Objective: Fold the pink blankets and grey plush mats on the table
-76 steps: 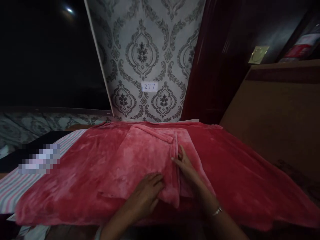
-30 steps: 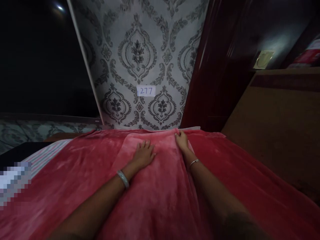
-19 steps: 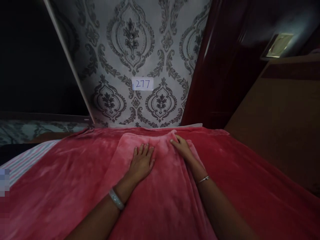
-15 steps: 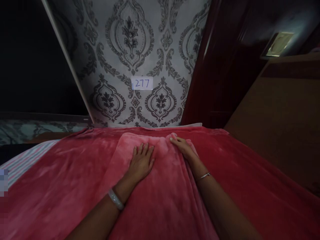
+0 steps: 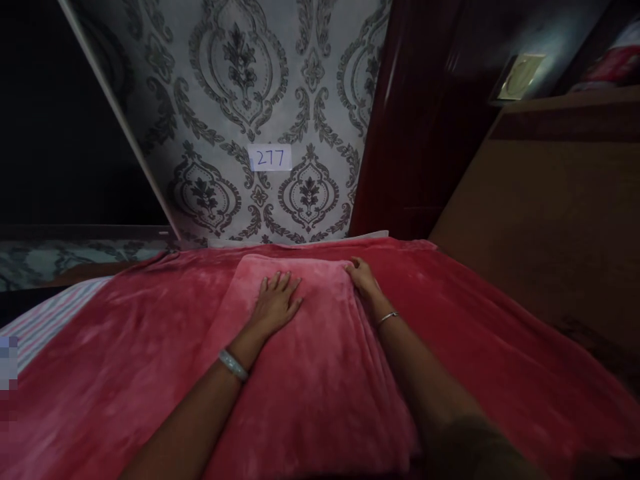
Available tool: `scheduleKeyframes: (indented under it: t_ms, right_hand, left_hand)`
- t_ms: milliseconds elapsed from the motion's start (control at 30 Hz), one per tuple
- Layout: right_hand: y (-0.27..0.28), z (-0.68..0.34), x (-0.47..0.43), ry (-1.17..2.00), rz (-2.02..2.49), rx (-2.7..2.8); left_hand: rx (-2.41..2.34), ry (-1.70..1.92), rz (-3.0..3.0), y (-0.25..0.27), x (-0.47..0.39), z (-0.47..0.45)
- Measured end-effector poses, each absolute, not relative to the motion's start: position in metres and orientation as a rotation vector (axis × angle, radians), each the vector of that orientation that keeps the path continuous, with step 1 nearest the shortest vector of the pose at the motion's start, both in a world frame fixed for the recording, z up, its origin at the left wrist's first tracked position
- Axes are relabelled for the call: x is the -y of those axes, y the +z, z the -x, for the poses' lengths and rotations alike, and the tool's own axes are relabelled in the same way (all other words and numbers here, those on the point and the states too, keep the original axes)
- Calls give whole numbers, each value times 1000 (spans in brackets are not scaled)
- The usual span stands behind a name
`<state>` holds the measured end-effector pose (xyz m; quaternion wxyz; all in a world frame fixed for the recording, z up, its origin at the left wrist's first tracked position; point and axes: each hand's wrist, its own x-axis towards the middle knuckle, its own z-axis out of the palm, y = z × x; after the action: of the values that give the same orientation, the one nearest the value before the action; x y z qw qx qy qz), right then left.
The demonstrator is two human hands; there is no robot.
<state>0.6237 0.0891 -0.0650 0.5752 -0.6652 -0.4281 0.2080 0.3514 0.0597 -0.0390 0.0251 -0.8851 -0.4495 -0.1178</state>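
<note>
Folded cloth — curled corner now flat at right hand.

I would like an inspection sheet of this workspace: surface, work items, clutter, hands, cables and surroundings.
Surface: covered by red plush cloth.
Work items: folded pink cloth, layers showing along its right side.
Clutter: striped cloth at the left.
Left hand: flat on the folded pink cloth, fingers spread.
Right hand: at the folded pink cloth's far right corner; grip hard to tell.
Cables: nothing seen.
Surroundings: patterned wall with paper label reading 277; dark screen at left; brown panel at right.
</note>
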Motion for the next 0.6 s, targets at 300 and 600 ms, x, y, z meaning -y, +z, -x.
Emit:
scheduleKeyframes:
  t_ms: [300,600]
  right_hand:
    - [-64,-607,53,674,1418,1124]
    - [-65,-592,192,450,1654,1419]
  left_hand:
    - [1374,-759,2900,-35,-65,-348]
    - [1154,-797,3152,-12,11,-321]
